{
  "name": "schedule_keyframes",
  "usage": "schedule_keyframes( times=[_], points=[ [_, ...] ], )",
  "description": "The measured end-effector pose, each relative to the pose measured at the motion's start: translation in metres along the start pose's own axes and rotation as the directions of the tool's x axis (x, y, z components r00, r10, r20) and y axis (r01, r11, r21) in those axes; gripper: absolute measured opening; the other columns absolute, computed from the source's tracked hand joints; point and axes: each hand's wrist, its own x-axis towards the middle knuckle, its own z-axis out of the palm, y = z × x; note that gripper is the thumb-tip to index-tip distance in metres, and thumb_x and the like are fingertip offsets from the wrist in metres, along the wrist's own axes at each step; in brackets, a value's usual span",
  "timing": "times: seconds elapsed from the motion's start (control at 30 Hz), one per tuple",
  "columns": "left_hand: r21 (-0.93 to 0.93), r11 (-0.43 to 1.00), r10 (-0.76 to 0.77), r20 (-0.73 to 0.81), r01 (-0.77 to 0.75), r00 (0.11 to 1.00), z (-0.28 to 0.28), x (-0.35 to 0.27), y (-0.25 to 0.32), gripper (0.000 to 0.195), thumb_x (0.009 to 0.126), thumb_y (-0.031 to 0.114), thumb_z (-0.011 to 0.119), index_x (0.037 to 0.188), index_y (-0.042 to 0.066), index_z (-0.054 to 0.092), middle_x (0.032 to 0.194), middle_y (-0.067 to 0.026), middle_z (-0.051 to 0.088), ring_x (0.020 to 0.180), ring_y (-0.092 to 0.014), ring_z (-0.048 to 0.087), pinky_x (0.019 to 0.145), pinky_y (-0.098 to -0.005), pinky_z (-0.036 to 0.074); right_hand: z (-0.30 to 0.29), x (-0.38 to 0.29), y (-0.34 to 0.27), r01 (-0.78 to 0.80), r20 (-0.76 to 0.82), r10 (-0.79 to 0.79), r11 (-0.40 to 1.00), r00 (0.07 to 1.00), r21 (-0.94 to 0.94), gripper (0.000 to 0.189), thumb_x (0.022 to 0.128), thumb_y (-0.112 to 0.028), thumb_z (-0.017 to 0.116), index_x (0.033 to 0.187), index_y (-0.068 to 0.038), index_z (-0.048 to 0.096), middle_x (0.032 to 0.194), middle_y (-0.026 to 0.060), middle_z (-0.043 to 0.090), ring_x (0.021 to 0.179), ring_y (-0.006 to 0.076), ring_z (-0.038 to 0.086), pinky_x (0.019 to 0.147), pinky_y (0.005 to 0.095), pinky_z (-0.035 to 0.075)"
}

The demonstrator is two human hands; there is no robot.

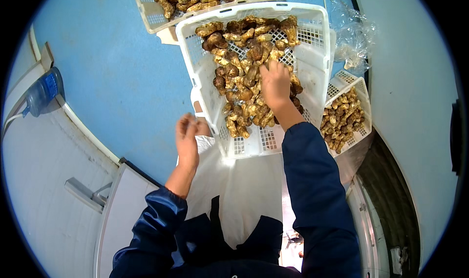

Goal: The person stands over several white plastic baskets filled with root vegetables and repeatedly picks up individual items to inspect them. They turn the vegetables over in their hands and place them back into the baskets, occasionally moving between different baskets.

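Note:
A white plastic crate [309, 64] with lattice sides stands before me, its floor covered in loose brown and yellowish mushrooms [243, 93] with gaps between some of them. My right hand [275, 84] reaches down into the crate, fingers bent against the mushrooms near the middle. The fingertips are partly hidden, so whether they grip a mushroom is unclear. Outside the crate, just off its left wall, my left hand [187, 139] hovers slightly blurred. Its fingers are loosely curled and apart, with nothing seen in them.
Beyond lies another crate [150, 16] of mushrooms. To the right, a smaller white basket [361, 85] holds small mushrooms beside crumpled clear plastic [351, 32]. A blue water-cooler bottle [44, 91] lies at the left wall on the blue floor [121, 76]. A white apron [234, 190] covers my lap.

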Motion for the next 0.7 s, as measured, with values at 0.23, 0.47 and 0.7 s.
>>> schedule_keyframes(
  times=[0.23, 0.47, 0.7],
  points=[
    [0.699, 0.502, 0.693, 0.028, -0.51, 0.72, 0.07, 0.09, 0.048, 0.053, 0.092, 0.024, 0.048, 0.133, -0.003, 0.027, 0.125, -0.026, 0.042, 0.114, -0.037, 0.045, 0.098, -0.0428, 0.035, -0.029, -0.013, 0.002, -0.667, 0.574, 0.343, 0.444, 0.744, 0.599, 0.044, 0.077, -0.019, 0.067, 0.116, -0.001, 0.053, 0.111, 0.0173, 0.056, 0.1, 0.0305, 0.056, 0.086, 0.0394, 0.046],
    [0.732, 0.491, 0.712, -0.025, -0.472, 0.701, 0.079, 0.106, 0.036, 0.057, 0.09, 0.018, 0.049, 0.135, -0.001, 0.021, 0.118, -0.0299, 0.047, 0.102, -0.047, 0.05, 0.084, -0.047, 0.042, -0.063, -0.069, 0.0, -0.674, 0.799, 0.018, -0.525, 0.601, 0.52, 0.041, 0.09, -0.011, 0.051, 0.124, 0.01, 0.041, 0.112, 0.0138, 0.056, 0.097, 0.0212, 0.058, 0.084, 0.0353, 0.05],
    [0.751, 0.464, 0.736, -0.032, -0.469, 0.676, 0.083, 0.108, 0.037, 0.055, 0.09, 0.017, 0.048, 0.135, 0.0, 0.022, 0.117, -0.028, 0.049, 0.099, -0.045, 0.052, 0.081, -0.0472, 0.042, -0.039, -0.127, 0.014, -0.587, 0.799, 0.212, -0.578, 0.563, 0.567, 0.045, 0.089, -0.013, 0.054, 0.124, 0.011, 0.041, 0.108, 0.0144, 0.055, 0.093, 0.0204, 0.058, 0.077, 0.0347, 0.05]
  ],
)
